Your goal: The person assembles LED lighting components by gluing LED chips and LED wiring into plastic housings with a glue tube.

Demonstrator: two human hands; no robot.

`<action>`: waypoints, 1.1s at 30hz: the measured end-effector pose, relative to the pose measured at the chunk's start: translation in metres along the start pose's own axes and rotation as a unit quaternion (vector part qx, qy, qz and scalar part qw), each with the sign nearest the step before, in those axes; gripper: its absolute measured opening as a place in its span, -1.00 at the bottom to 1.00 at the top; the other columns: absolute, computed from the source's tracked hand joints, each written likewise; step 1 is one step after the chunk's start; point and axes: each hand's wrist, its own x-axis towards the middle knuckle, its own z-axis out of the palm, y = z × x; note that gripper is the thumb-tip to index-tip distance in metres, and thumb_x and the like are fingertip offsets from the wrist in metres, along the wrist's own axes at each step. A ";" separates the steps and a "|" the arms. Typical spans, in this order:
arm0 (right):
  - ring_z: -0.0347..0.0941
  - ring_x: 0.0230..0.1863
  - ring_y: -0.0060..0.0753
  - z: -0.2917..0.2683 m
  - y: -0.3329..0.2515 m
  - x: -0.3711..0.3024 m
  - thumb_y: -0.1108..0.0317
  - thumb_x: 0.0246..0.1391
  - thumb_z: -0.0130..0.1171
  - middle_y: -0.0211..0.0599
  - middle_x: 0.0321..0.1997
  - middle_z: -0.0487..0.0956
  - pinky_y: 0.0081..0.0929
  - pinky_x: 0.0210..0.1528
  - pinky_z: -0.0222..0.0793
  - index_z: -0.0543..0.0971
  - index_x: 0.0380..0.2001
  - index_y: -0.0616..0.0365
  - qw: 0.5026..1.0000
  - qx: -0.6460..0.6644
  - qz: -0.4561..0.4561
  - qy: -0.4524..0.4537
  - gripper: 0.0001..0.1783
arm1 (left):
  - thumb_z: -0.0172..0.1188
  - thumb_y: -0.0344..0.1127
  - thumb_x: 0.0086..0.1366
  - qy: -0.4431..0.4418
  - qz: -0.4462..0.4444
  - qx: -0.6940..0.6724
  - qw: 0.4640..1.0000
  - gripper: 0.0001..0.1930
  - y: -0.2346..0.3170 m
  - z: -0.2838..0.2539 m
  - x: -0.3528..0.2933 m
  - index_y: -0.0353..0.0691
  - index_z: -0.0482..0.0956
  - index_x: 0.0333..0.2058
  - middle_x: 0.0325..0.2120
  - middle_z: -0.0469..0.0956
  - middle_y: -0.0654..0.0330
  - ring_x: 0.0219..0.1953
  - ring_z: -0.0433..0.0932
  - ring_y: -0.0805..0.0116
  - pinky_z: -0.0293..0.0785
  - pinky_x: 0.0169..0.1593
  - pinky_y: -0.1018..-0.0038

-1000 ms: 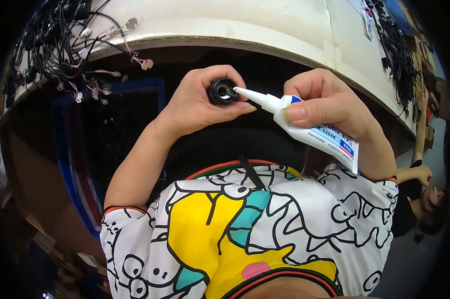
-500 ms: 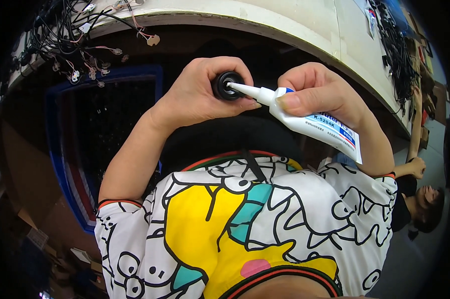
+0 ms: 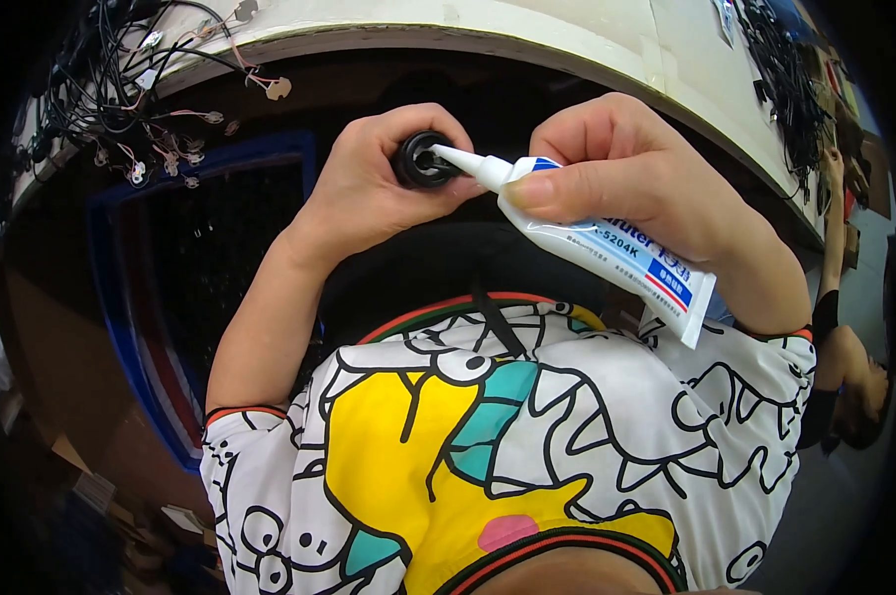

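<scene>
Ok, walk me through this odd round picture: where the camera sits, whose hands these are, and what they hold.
There is no machine here. A person wears a wide fisheye camera on the head, looking down, so straight edges bend and the patterned shirt fills the bottom. The left hand grips a small black round part. The right hand holds a white glue tube, its nozzle tip at the part's middle. Above runs a pale tabletop with tangled black wires at its left and more at the right. Another person's arm shows at the far right.
</scene>
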 end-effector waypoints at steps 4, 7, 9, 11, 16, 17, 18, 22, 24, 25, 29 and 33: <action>0.38 -0.66 -0.71 -0.006 -0.003 -0.001 0.17 -0.18 0.22 -0.40 -0.65 0.49 -0.82 -0.59 0.24 0.56 -0.53 0.21 0.999 0.032 0.023 0.001 -0.71 | 0.23 -0.56 -0.14 0.009 -0.008 -0.008 1.000 -0.80 0.005 0.001 0.002 -0.26 0.44 -0.47 -0.52 0.42 0.33 -0.46 0.38 0.59 0.29 -0.35 0.69; 0.38 -0.69 -0.74 -0.010 0.005 0.001 0.18 -0.16 0.22 -0.40 -0.66 0.50 -0.85 -0.64 0.24 0.55 -0.50 0.23 0.998 0.060 0.005 0.019 -0.71 | 0.30 -0.47 -0.07 0.025 0.020 -0.029 0.999 -0.82 0.006 0.007 0.006 -0.24 0.47 -0.48 -0.61 0.42 0.34 -0.53 0.36 0.62 0.29 -0.43 0.71; 0.37 -0.72 -0.74 -0.016 0.015 0.004 0.23 -0.16 0.20 -0.40 -0.64 0.51 -0.85 -0.68 0.23 0.53 -0.45 0.27 0.996 0.087 0.020 0.017 -0.71 | 0.30 -0.47 -0.07 0.017 0.025 -0.010 1.000 -0.82 0.010 0.011 0.009 -0.24 0.46 -0.48 -0.61 0.41 0.35 -0.53 0.36 0.63 0.29 -0.43 0.71; 0.36 -0.73 -0.74 -0.027 0.017 0.002 0.27 -0.16 0.19 -0.39 -0.64 0.51 -0.86 -0.69 0.22 0.53 -0.46 0.28 0.990 0.133 0.015 -0.032 -0.74 | 0.31 -0.45 -0.06 0.017 0.026 -0.002 1.000 -0.80 0.014 0.016 0.012 -0.24 0.45 -0.47 -0.60 0.40 0.35 -0.52 0.35 0.65 0.28 -0.44 0.72; 0.34 -0.74 -0.73 -0.037 0.020 -0.012 0.36 -0.18 0.16 -0.36 -0.65 0.49 -0.86 -0.68 0.20 0.50 -0.51 0.28 0.964 0.245 -0.033 -0.097 -0.81 | 0.29 -0.46 -0.04 0.027 -0.024 -0.030 0.999 -0.80 0.024 0.021 0.026 -0.25 0.44 -0.44 -0.59 0.40 0.36 -0.52 0.35 0.65 0.27 -0.46 0.73; 0.35 -0.72 -0.72 -0.038 0.023 -0.010 0.36 -0.18 0.17 -0.36 -0.64 0.49 -0.84 -0.66 0.21 0.49 -0.50 0.28 0.958 0.262 -0.062 -0.100 -0.81 | 0.29 -0.46 -0.04 0.047 -0.022 -0.033 0.998 -0.79 0.026 0.021 0.027 -0.25 0.43 -0.42 -0.59 0.41 0.36 -0.53 0.36 0.65 0.28 -0.47 0.73; 0.35 -0.70 -0.71 -0.041 0.028 -0.010 0.36 -0.18 0.17 -0.36 -0.63 0.49 -0.82 -0.65 0.22 0.49 -0.50 0.27 0.952 0.277 -0.095 -0.089 -0.81 | 0.31 -0.44 -0.07 0.054 -0.009 0.000 0.998 -0.74 0.028 0.022 0.030 -0.26 0.43 -0.38 -0.51 0.42 0.30 -0.46 0.39 0.57 0.32 -0.38 0.67; 0.33 -0.52 -0.78 -0.082 0.043 -0.003 0.27 -0.02 0.12 -0.51 -0.56 0.48 -0.79 -0.44 0.23 0.52 -0.45 0.16 0.953 0.210 -0.220 0.023 -0.82 | 0.35 -0.38 -0.14 0.049 0.055 0.060 0.996 -0.68 0.028 0.025 0.045 -0.26 0.40 -0.41 -0.41 0.41 0.23 -0.35 0.39 0.45 0.32 -0.23 0.58; 0.29 -0.52 -0.78 -0.113 0.038 0.001 0.25 0.03 0.07 -0.57 -0.54 0.46 -0.77 -0.44 0.21 0.51 -0.42 0.14 0.951 0.114 -0.250 0.141 -0.82 | 0.34 -0.40 -0.13 0.025 -0.027 0.036 0.999 -0.69 0.030 0.022 0.041 -0.24 0.38 -0.43 -0.53 0.36 0.33 -0.43 0.34 0.60 0.29 -0.35 0.65; 0.26 -0.55 -0.78 -0.126 0.033 0.000 0.23 0.03 0.06 -0.58 -0.57 0.44 -0.78 -0.47 0.17 0.50 -0.45 0.12 0.942 0.077 -0.254 0.206 -0.81 | 0.31 -0.45 -0.15 0.022 -0.043 -0.007 0.999 -0.71 0.036 0.023 0.036 -0.24 0.38 -0.44 -0.52 0.33 0.34 -0.46 0.29 0.63 0.23 -0.40 0.67; 0.18 -0.63 -0.78 -0.196 0.024 0.010 0.12 0.02 0.06 -0.59 -0.64 0.39 -0.77 -0.57 0.08 0.50 -0.53 0.06 0.901 0.030 -0.178 0.394 -0.75 | 0.08 -0.21 -0.06 -0.095 -0.011 -0.163 0.982 -0.59 0.035 0.010 0.039 -0.35 0.36 -0.23 -0.43 0.32 0.24 -0.41 0.24 0.56 0.16 -0.32 0.66; 0.24 -0.65 -0.69 -0.242 0.026 0.028 0.04 -0.01 0.08 -0.51 -0.65 0.41 -0.73 -0.58 0.13 0.51 -0.49 0.09 0.886 0.004 -0.089 0.455 -0.68 | 0.04 -0.30 0.07 -0.084 0.019 -0.169 0.982 -0.58 0.032 0.010 0.038 -0.38 0.31 -0.09 -0.38 0.33 0.20 -0.37 0.27 0.53 0.19 -0.29 0.65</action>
